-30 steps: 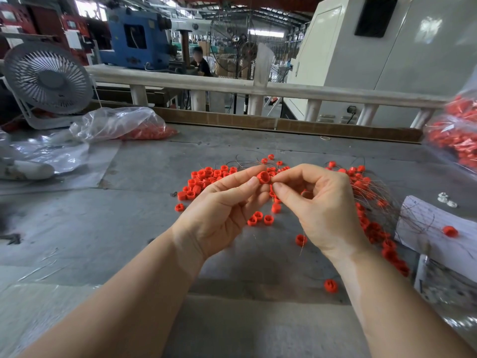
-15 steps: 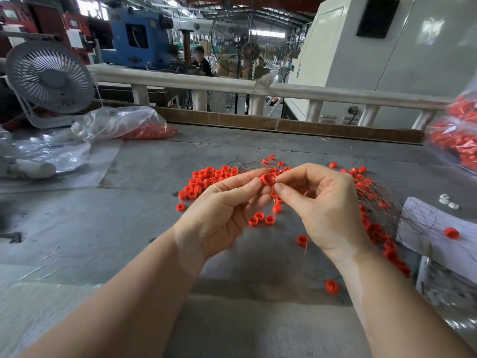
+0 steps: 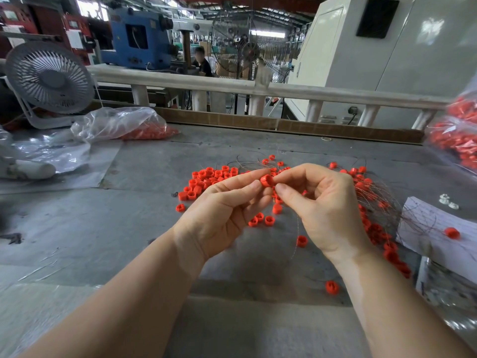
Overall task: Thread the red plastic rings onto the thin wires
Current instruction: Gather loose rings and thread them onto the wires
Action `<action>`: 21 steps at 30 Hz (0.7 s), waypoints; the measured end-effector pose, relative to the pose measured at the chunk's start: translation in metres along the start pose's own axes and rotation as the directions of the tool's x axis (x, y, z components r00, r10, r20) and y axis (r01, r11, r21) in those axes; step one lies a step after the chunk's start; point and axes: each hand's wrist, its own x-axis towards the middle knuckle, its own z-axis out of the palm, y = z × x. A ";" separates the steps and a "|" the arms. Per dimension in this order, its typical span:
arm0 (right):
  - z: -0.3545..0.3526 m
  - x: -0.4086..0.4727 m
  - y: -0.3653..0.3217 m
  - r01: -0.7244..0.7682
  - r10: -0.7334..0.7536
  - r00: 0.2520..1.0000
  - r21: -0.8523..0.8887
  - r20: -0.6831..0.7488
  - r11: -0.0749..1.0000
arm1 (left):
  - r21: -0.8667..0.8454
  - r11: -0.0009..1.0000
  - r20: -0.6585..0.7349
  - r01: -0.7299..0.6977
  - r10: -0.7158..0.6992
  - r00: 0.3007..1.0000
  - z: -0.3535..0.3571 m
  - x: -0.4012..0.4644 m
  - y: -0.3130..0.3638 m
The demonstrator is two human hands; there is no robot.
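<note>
Head view: left hand (image 3: 219,215) and right hand (image 3: 325,210) both pinching one small red plastic ring (image 3: 266,180) above mid grey desk (image 3: 129,228); thin wire (image 3: 296,228) hanging from right fingers. Loose red rings (image 3: 206,180) behind, wired bundle (image 3: 382,215) towards right edge, white fan (image 3: 49,78) at far left corner.

Both hands (image 3: 273,202) pinch one red ring (image 3: 266,180); wire barely visible.

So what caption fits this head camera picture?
Both hands pinch one red ring above loose rings on a grey table.
</note>
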 end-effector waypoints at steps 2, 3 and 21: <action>0.000 0.000 0.000 0.003 -0.003 1.000 0.000 -0.001 1.000 | -0.008 1.000 -0.008 -0.001 0.001 1.000 0.000 0.000 0.000; 0.000 0.001 0.001 0.005 -0.005 1.000 -0.007 -0.006 1.000 | -0.019 1.000 -0.014 0.001 -0.001 1.000 0.000 0.001 0.000; 0.000 0.001 0.004 0.051 -0.051 0.999 -0.024 -0.014 0.998 | -0.036 0.999 -0.009 -0.001 0.000 1.000 -0.001 0.002 0.000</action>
